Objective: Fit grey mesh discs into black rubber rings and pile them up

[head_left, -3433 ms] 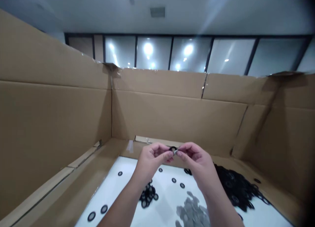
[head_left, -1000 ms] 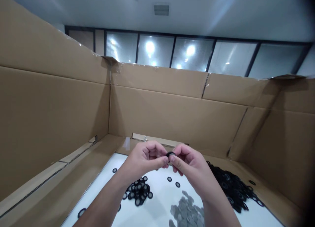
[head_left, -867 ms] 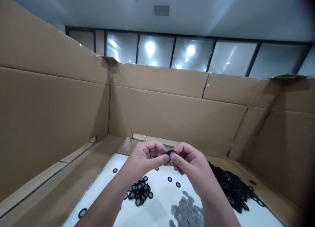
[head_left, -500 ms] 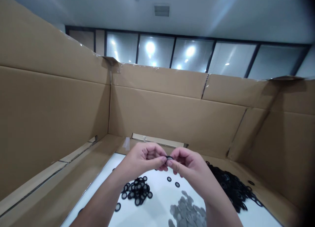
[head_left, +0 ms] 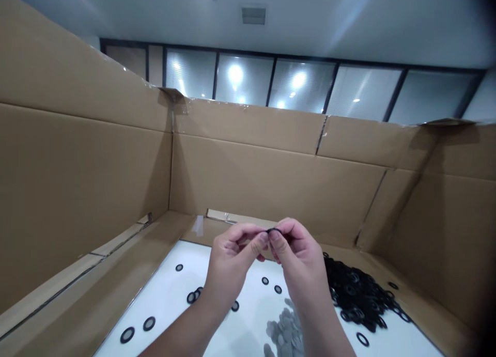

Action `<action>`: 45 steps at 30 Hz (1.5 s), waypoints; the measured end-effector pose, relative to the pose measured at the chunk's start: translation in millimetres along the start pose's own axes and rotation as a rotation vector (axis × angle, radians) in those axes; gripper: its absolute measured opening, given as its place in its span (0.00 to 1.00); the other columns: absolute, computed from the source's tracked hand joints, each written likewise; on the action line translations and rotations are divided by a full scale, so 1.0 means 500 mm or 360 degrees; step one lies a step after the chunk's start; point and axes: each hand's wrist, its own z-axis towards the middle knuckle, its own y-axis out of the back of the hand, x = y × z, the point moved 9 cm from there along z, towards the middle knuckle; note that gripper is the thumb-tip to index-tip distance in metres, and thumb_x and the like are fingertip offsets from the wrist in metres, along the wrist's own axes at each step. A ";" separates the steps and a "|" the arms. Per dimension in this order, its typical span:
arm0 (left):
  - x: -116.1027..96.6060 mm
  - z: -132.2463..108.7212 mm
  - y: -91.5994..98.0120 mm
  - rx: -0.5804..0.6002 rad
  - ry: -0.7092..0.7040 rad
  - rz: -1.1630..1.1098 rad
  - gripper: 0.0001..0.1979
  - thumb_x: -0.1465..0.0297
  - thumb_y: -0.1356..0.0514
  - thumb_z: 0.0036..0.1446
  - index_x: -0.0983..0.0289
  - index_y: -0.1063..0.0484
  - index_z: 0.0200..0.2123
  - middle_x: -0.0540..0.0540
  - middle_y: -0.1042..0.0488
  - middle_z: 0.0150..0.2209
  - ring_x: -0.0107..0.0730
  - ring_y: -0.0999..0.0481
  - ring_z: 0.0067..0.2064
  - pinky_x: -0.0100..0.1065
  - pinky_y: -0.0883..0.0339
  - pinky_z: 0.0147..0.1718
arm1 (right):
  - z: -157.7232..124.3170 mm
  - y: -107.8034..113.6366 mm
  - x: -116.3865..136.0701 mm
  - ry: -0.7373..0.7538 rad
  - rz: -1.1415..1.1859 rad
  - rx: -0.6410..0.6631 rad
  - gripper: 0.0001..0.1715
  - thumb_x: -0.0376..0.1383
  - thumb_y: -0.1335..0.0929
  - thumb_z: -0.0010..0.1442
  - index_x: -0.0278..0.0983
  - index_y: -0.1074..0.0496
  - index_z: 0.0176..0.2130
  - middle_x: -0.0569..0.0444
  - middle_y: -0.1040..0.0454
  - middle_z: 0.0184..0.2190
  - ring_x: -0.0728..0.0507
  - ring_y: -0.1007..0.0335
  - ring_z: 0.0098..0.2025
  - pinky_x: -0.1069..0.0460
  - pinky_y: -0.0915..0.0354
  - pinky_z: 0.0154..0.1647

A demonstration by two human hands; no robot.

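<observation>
Above the white board (head_left: 166, 279), my left hand (head_left: 236, 248) and my right hand (head_left: 298, 251) meet at the fingertips. Between them they pinch a black ring (head_left: 274, 230), seen nearly edge-on; whether a grey disc sits in it is hidden by the thumbs. Below my right wrist lies a heap of thin grey mesh discs (head_left: 284, 331), partly covered by the forearm. Black rings with grey centres, such as this filled ring (head_left: 149, 323), lie scattered to the left, and my left forearm hides most of their cluster.
A pile of black rings (head_left: 356, 290) lies at the right, with one loose ring (head_left: 362, 339) in front of it. Tall cardboard walls (head_left: 248, 176) surround the board at the left, back and right. A cardboard strip (head_left: 217, 214) runs along the back.
Both hands have risen slightly, thumbs now pointing up over the ring, which has tilted so its grey centre no longer shows. My forearms have drawn closer together, and the left one now covers the ring cluster.
</observation>
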 end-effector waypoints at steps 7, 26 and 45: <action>-0.019 -0.017 0.000 -0.0022 -0.0294 0.0052 0.06 0.66 0.35 0.62 0.63 0.24 0.35 0.51 0.26 0.33 0.26 0.24 0.32 0.27 0.26 0.33 | -0.011 -0.013 0.020 0.0032 -0.0165 0.0129 0.17 0.45 0.30 0.66 0.39 0.35 0.31 0.59 0.32 0.26 0.51 0.39 0.27 0.56 0.41 0.28; 0.014 0.015 -0.008 0.0227 0.0084 -0.0191 0.07 0.69 0.30 0.56 0.66 0.24 0.35 0.52 0.18 0.31 0.30 0.17 0.33 0.31 0.20 0.38 | 0.002 0.017 -0.011 -0.0182 -0.0021 -0.0047 0.18 0.47 0.24 0.57 0.37 0.29 0.31 0.59 0.31 0.24 0.52 0.42 0.24 0.56 0.43 0.25; -0.007 0.016 0.006 0.0390 -0.0206 0.0166 0.08 0.68 0.35 0.61 0.66 0.27 0.34 0.50 0.25 0.27 0.22 0.24 0.28 0.23 0.29 0.29 | -0.009 -0.003 0.009 -0.0182 -0.0478 0.0328 0.21 0.49 0.31 0.65 0.39 0.36 0.29 0.58 0.33 0.25 0.48 0.40 0.28 0.52 0.44 0.29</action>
